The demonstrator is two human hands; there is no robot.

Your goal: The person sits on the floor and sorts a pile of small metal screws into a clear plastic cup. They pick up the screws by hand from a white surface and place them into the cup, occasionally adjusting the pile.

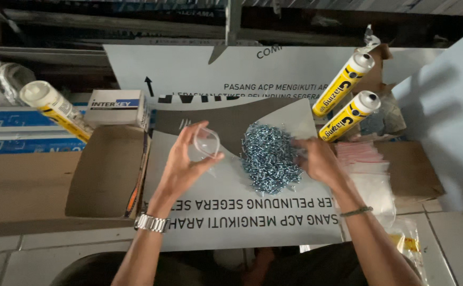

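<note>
A heap of small silvery screws (269, 156) lies in the middle of a grey printed sheet (226, 212). My left hand (185, 161), with a metal watch at the wrist, holds a small clear plastic bag (206, 142) open just left of the heap. My right hand (319, 159) rests at the heap's right edge, fingers in among the screws. Whether it grips any screws is hidden.
An open cardboard box (104, 175) sits left of the sheet, a small white carton (116, 106) behind it. Two yellow sealant cartridges (348, 114) lie at the back right, a third (54, 106) at the back left. A pile of clear small bags (366, 164) lies beside my right hand.
</note>
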